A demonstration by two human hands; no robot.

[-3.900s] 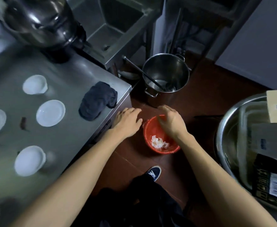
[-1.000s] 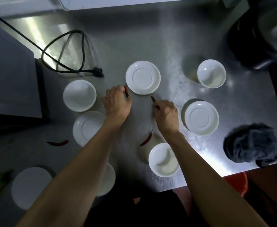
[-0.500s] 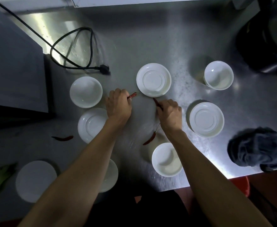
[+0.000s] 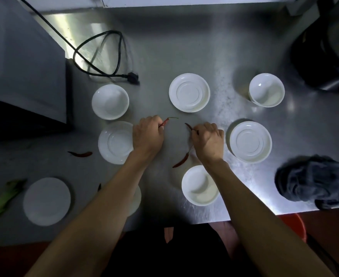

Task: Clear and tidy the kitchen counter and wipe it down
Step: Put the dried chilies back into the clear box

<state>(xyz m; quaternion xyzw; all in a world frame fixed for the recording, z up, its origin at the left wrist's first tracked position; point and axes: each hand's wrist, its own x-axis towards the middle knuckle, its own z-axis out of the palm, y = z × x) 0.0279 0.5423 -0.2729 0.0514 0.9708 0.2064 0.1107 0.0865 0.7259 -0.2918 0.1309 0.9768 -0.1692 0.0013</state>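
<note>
1. White dishes ring both hands on the steel counter (image 4: 184, 47): a far saucer (image 4: 189, 92) just beyond them, a bowl at far left (image 4: 110, 101), a cup-like bowl at far right (image 4: 266, 89), a saucer (image 4: 250, 142) just beside the right hand, another saucer (image 4: 114, 142) partly under the left wrist, and a near bowl (image 4: 199, 185) under the right forearm.
2. A flat plate (image 4: 47, 201) sits near the front left, and the left forearm hides most of one more white dish behind it.
3. A black power cord (image 4: 104, 56) loops at the far left and ends in a plug near the far-left bowl; a dark appliance (image 4: 24, 66) stands on the left edge.
4. A crumpled dark cloth (image 4: 310, 178) lies at the counter's front right corner, well apart from the hands. A red bin (image 4: 294, 222) shows below the counter edge there.
5. A green vegetable stalk (image 4: 2, 198) lies at the far left edge.
6. The left hand (image 4: 147, 134) is curled, pinching a small red chilli (image 4: 165, 121) whose green stem points toward the far saucer.
7. The right hand (image 4: 207, 139) is curled too, pinching a second chilli (image 4: 189, 126) by one end.
8. A third chilli (image 4: 181, 160), thin and dark red, lies on the counter just by the right wrist; a fourth chilli (image 4: 80, 153) lies left of the saucer under the left wrist.
</note>
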